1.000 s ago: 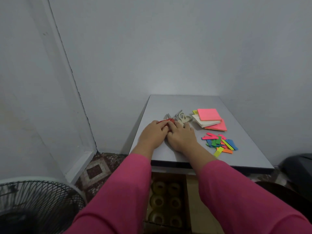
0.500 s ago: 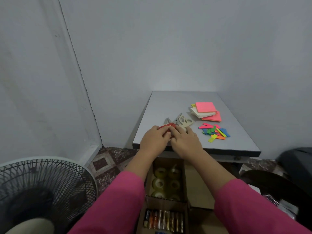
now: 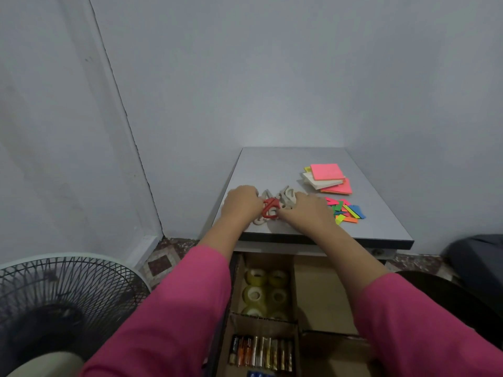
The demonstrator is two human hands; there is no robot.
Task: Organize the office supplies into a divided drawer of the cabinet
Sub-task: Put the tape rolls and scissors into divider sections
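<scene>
On the grey cabinet top (image 3: pixel 285 164), both hands work at a small cluster of scissors near its left front edge. The left hand (image 3: pixel 241 204) lies palm down with its fingers curled in toward the red-handled scissors (image 3: pixel 270 207); whether they actually grip the handle cannot be told, since the fingertips are hidden under the hand. The right hand (image 3: pixel 309 212) lies just to the right, fingers bent over the pale beige-handled scissors (image 3: pixel 287 198), touching them; a firm hold cannot be confirmed there either. Another beige handle loop (image 3: pixel 258 221) shows on the near side of the red pair, between the two wrists.

Further right and far on the top sits a loose stack of square sticky-note pads (image 3: pixel 326 176), pink on top, a white one in the middle, orange-pink at the bottom, with a yellow corner showing at the far left. Near of that stack lies a scatter of small coloured paper flags (image 3: pixel 345 211) in pink, green, blue, orange and yellow.

Below the top, the cardboard-divided drawer (image 3: pixel 324 292) stands pulled open. Its far left compartment holds rolls of clear tape (image 3: pixel 265 291); the near left compartment holds a row of batteries (image 3: pixel 261 352). The right-hand compartment shows bare brown cardboard.

Pink sleeves (image 3: pixel 177 308) cover both forearms. A floor fan with a dark wire guard (image 3: pixel 62 303) stands at the lower left.
</scene>
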